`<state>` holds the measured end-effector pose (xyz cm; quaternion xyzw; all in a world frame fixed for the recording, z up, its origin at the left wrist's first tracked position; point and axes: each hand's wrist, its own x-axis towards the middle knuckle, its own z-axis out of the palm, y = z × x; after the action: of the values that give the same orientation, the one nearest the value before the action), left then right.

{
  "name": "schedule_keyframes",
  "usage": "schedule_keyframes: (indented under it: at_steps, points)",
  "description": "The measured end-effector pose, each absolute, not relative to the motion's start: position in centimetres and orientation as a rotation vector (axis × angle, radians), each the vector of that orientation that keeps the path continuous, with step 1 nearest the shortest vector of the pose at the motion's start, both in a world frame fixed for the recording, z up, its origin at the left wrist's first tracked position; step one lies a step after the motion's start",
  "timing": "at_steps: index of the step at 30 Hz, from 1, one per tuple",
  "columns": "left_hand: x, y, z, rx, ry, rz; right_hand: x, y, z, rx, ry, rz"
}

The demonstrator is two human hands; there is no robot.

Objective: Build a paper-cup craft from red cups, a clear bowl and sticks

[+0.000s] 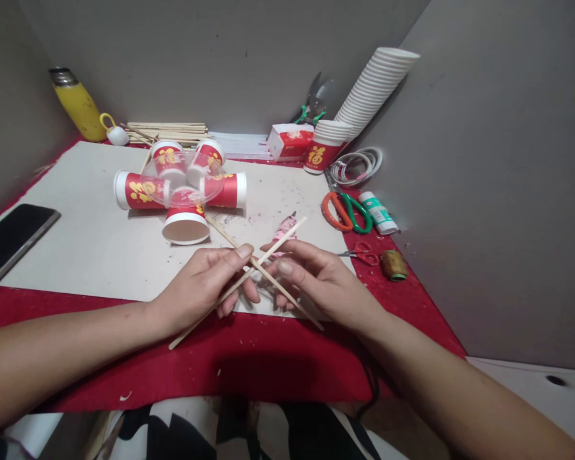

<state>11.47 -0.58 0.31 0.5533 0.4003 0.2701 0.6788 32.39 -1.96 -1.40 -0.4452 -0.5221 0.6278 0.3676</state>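
Note:
Two pale wooden chopsticks [287,234] are crossed in an X above the front of the grey sheet. My left hand [206,278] pinches them at the crossing, its thumb on top. My right hand [323,281] is curled around the crossing from the other side, thumb and fingertips on the sticks. What binds the crossing, if anything, is hard to make out. Behind my fingers lies a pink-wrapped tool with a dark tip [286,225], partly covered. Farther back, several red paper cups [186,217] lie in a ring around a clear plastic disc [156,185].
A phone [14,239] lies at left, a yellow bottle [79,105] behind it. More chopsticks [172,133] are piled at the back. On the right are stacked cups [376,83], orange-and-green scissors [338,212], small red scissors [367,253] and a thread spool [393,265]. Grey walls enclose the table.

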Motion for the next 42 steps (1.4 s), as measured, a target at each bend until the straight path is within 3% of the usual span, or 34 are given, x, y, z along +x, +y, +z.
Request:
schedule_keyframes:
  at_steps: [19, 25, 42]
  points:
    - [11.71, -0.63, -0.63, 1.067, 0.861, 0.552, 31.95, -2.17, -1.40, -1.172, -1.121, 1.602]
    - [11.91, -0.48, -0.23, 1.012, 0.794, 0.631, 32.45, -1.85, -1.66, -1.125, -1.218, 1.477]
    - [12.01, -0.67, 0.16, 1.104, 0.919, 0.776, 32.18, -1.96, -0.86, -1.201, -1.497, 1.509]
